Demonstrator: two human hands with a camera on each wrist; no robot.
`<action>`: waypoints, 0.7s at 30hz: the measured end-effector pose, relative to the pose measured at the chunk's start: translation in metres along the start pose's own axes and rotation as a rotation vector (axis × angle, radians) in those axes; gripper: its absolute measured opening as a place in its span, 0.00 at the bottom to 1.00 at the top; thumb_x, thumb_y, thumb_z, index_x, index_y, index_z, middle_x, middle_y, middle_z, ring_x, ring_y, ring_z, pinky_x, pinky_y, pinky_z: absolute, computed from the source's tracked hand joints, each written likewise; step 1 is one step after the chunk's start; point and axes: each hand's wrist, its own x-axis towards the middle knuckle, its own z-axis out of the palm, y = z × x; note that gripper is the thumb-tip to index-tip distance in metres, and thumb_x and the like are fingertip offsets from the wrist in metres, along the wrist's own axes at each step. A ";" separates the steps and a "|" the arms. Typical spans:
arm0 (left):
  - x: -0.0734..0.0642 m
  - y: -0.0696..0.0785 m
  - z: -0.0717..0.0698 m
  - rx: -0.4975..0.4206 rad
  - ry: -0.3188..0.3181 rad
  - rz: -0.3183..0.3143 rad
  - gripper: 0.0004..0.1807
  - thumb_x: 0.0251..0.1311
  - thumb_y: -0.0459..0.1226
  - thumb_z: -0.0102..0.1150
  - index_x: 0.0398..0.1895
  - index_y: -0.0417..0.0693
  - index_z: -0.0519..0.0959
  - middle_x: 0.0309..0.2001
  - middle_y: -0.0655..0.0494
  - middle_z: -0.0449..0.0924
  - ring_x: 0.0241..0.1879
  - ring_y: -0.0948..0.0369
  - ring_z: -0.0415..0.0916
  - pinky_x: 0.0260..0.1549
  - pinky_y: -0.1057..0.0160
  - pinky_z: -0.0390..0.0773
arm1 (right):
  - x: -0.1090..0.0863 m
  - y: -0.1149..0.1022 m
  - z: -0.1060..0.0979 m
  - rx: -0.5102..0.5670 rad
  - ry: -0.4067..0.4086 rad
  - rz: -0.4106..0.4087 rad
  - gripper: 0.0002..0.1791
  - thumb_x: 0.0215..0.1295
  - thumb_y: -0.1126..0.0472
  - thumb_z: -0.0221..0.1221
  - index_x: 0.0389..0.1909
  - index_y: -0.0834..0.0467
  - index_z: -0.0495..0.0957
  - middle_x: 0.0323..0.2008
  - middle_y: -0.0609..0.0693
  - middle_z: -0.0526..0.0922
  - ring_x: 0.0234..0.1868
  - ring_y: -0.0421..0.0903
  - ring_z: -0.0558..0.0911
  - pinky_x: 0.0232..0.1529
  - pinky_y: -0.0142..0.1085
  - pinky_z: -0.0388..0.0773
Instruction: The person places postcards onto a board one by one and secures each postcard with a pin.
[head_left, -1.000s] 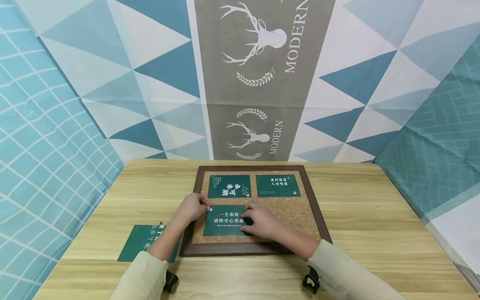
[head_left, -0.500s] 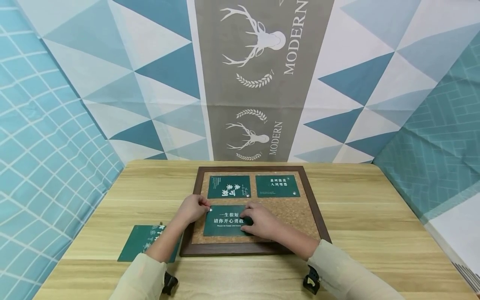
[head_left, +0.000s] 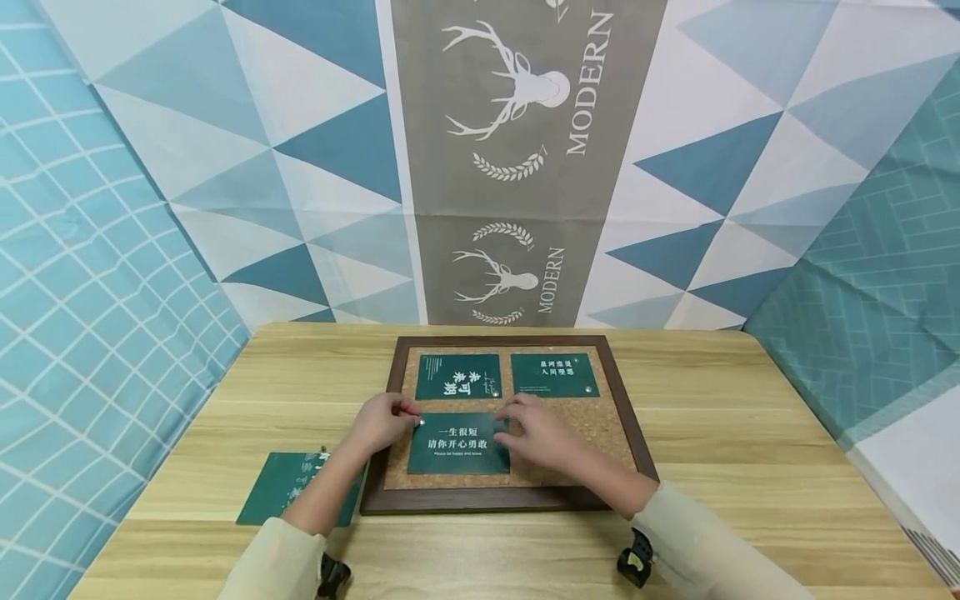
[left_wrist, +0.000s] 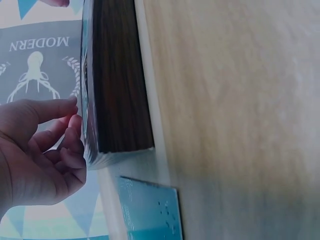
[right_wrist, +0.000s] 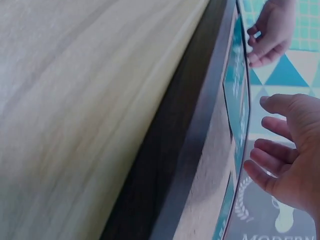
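A dark green card with white writing lies on the lower left of a cork board in a brown wooden frame. At the card's upper left corner shows a small pale push pin. My left hand pinches at this pin, thumb and forefinger meeting in the left wrist view. My right hand hovers at the card's right edge, its fingertips overlapping the upper right corner in the head view. In the right wrist view the right hand's fingers are loosely spread and hold nothing.
Two more green cards, one at upper left and one at upper right, sit on the board with small pins. Another green card lies on the wooden table, left of the frame, partly behind the left forearm. Patterned cloth hangs behind.
My right hand has loosened and shifted slightly right, uncovering more of the card's right edge. The left hand stays at the pin.
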 end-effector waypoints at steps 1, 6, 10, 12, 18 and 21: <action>-0.001 0.000 -0.001 -0.004 0.000 0.002 0.04 0.57 0.32 0.59 0.33 0.40 0.80 0.29 0.50 0.78 0.27 0.60 0.71 0.24 0.66 0.71 | -0.001 0.002 -0.002 -0.002 0.020 -0.001 0.15 0.60 0.56 0.62 0.45 0.59 0.81 0.43 0.50 0.78 0.40 0.44 0.75 0.36 0.35 0.75; -0.004 -0.003 -0.005 -0.020 0.001 0.010 0.07 0.58 0.35 0.60 0.36 0.40 0.80 0.32 0.49 0.79 0.29 0.59 0.72 0.26 0.66 0.72 | -0.004 0.012 -0.012 -0.005 0.120 0.028 0.14 0.58 0.58 0.63 0.44 0.60 0.81 0.41 0.51 0.79 0.43 0.48 0.78 0.40 0.41 0.77; -0.007 -0.006 -0.009 -0.030 0.006 0.000 0.08 0.58 0.37 0.60 0.36 0.39 0.80 0.32 0.49 0.79 0.29 0.60 0.72 0.26 0.65 0.73 | -0.008 0.024 -0.023 -0.002 0.157 0.093 0.16 0.59 0.57 0.63 0.46 0.60 0.81 0.42 0.52 0.79 0.44 0.49 0.78 0.43 0.43 0.78; -0.008 -0.007 -0.011 -0.038 0.004 -0.004 0.09 0.58 0.37 0.60 0.37 0.39 0.80 0.32 0.49 0.79 0.29 0.59 0.72 0.26 0.65 0.73 | -0.011 0.031 -0.029 0.018 0.160 0.129 0.17 0.60 0.57 0.62 0.48 0.60 0.80 0.43 0.54 0.79 0.44 0.50 0.79 0.43 0.44 0.78; -0.012 -0.010 -0.020 -0.038 0.012 0.000 0.11 0.58 0.38 0.60 0.38 0.38 0.80 0.32 0.48 0.78 0.28 0.59 0.71 0.24 0.65 0.72 | -0.021 0.055 -0.046 0.046 0.190 0.221 0.20 0.63 0.55 0.59 0.52 0.61 0.77 0.49 0.58 0.77 0.46 0.55 0.79 0.44 0.47 0.78; -0.013 -0.012 -0.023 -0.036 0.013 -0.005 0.11 0.59 0.38 0.60 0.39 0.39 0.80 0.33 0.49 0.78 0.28 0.59 0.71 0.24 0.65 0.72 | -0.026 0.066 -0.050 0.044 0.216 0.235 0.20 0.63 0.55 0.59 0.52 0.62 0.77 0.51 0.60 0.77 0.50 0.58 0.78 0.46 0.50 0.77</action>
